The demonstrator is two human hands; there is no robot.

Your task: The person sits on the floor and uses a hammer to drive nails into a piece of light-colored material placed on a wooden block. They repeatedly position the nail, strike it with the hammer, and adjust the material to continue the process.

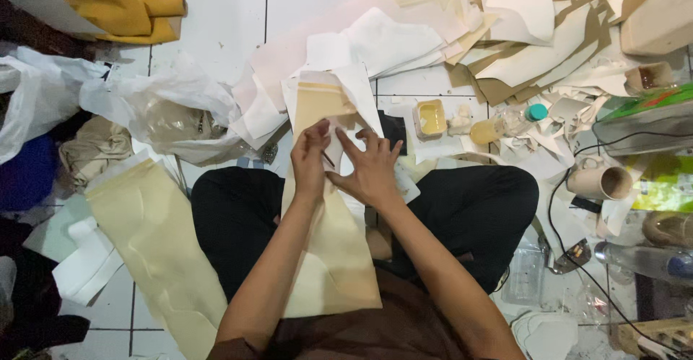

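I sit cross-legged on the tiled floor, and a long cream sheet lies over my lap, running from near my waist out to the far side past my knees. My left hand presses down on it with the fingers curled and the thumb tucked in, pinching at the sheet's left part. My right hand lies just beside it, fingers spread wide and flat on the sheet, holding it down rather than gripping. The two hands nearly touch at the thumbs. Whether something thin sits between them I cannot tell; a dark line shows there, too small to make out.

To the left, another cream sheet lies on the floor beside my leg, with white scraps near it. A clear plastic bag sits farther left, and yellow cloth lies in the far left corner. Just beyond my hands, to the right, stands a small tub of yellowish paste, and a bottle with a teal cap lies on its side near it. White and brown paper offcuts are heaped at the far right. A roll lies to the right of my knee, with a black cable trailing near it.
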